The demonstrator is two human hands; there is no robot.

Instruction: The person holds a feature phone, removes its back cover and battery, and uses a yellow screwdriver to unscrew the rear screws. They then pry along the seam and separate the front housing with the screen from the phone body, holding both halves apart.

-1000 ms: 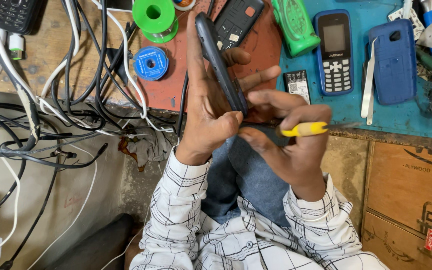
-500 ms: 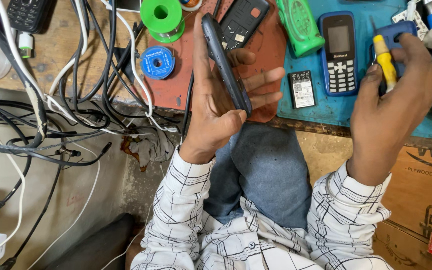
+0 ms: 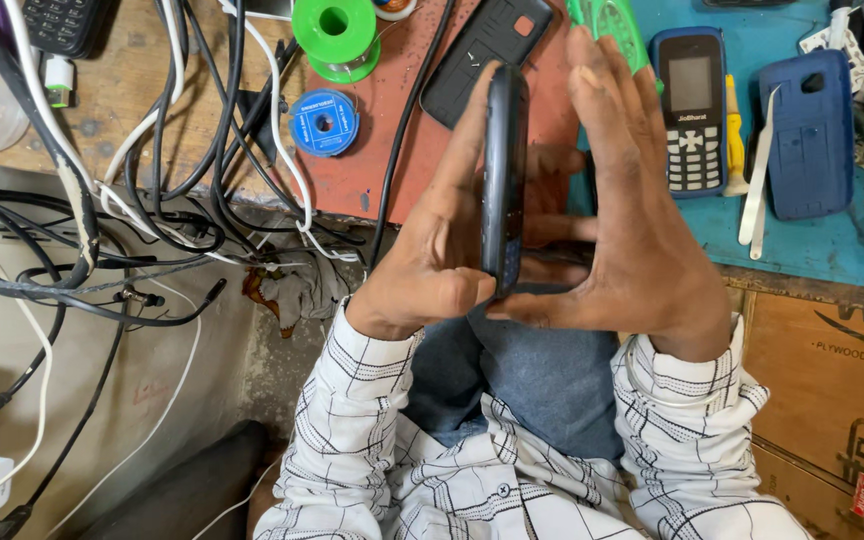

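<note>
We hold a dark phone (image 3: 505, 175) on its edge between our two hands. Our left hand (image 3: 437, 250) wraps around it. Our right hand (image 3: 632, 220) presses flat against it, fingers straight. A blue keypad phone (image 3: 692, 110) lies nearby on the blue mat (image 3: 812, 245).

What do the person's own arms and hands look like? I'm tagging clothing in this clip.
Both hands, left hand and right hand, are bare: no gloves, rings or watch visible. Both arms wear long white sleeves with a thin dark windowpane check, with cuffs at the wrists.
</note>
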